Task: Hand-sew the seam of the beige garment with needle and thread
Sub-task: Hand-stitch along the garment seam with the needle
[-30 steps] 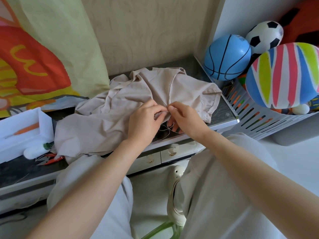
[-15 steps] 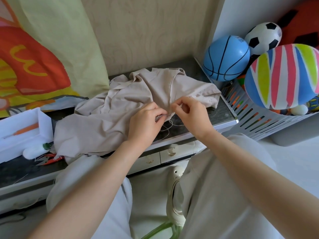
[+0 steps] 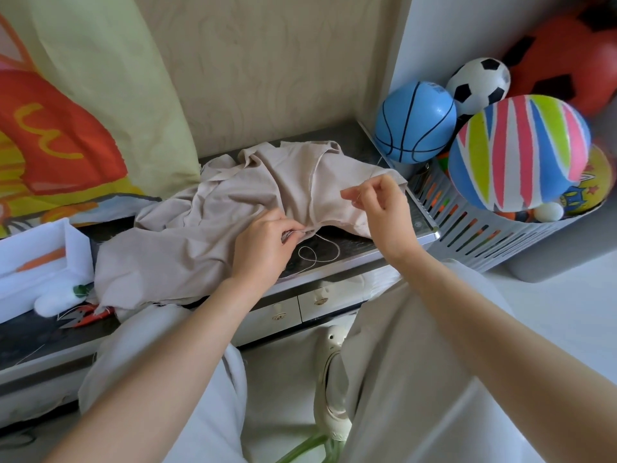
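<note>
A: Where's the garment (image 3: 207, 235)?
B: Crumpled on the dark tabletop (image 3: 354, 243); the left hand (image 3: 263, 245) pinches its seam.
A: And the right hand (image 3: 380, 202)?
B: Raised above the cloth, pinching the needle (image 3: 359, 195); thread (image 3: 315, 257) loops on the tabletop between the 2 hands.

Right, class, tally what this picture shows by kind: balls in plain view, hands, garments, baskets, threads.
Balls: 6 (blue basketball, football, striped ball, red ball, yellow ball, small white ball)
Hands: 2 (left hand, right hand)
Garments: 1 (beige garment)
Baskets: 1 (grey basket)
Threads: 1 (thread)
Total: 11
</note>
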